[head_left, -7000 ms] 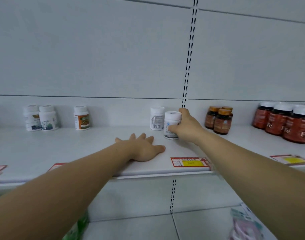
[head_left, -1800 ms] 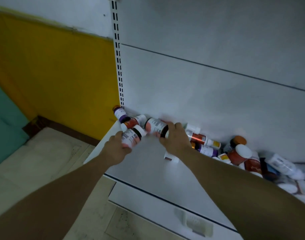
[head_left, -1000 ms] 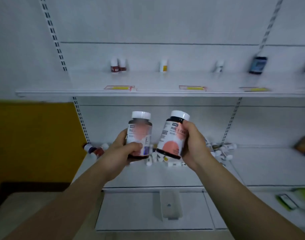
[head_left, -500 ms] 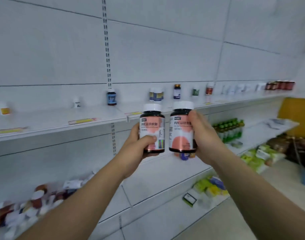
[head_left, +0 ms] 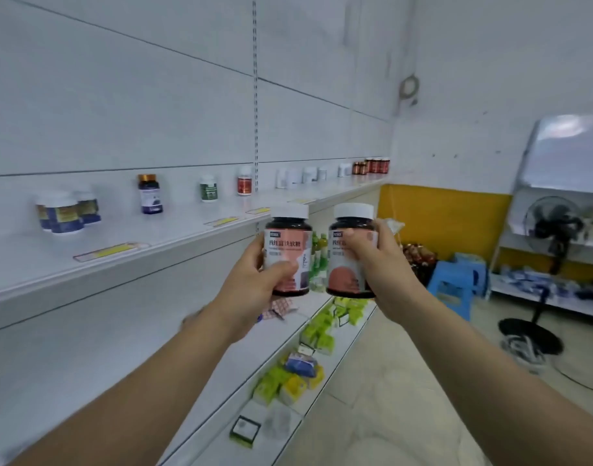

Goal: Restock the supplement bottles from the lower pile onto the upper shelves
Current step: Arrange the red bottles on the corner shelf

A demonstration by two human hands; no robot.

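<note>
I hold two dark bottles with white caps and pink labels upright in front of me. My left hand (head_left: 254, 280) grips the left bottle (head_left: 288, 240). My right hand (head_left: 375, 260) grips the right bottle (head_left: 347, 280). Both are at about the height of the upper shelf (head_left: 120, 257), just right of its front edge. Along that shelf stand scattered supplement bottles: blue-labelled jars (head_left: 66, 213), a purple bottle (head_left: 149, 195), a green one (head_left: 208, 188), a red one (head_left: 244, 183) and red-brown bottles (head_left: 372, 165) at the far end. The lower pile is out of sight.
Lower shelves hold green and yellow packets (head_left: 288, 385). A blue stool (head_left: 456, 284) and a standing fan (head_left: 550, 237) occupy the floor to the right, with another rack (head_left: 557, 297) behind. A yellow wall panel (head_left: 446, 216) closes the aisle's end.
My view has turned right along the aisle. Both bottles stay gripped and upright, now further along the upper shelf.
</note>
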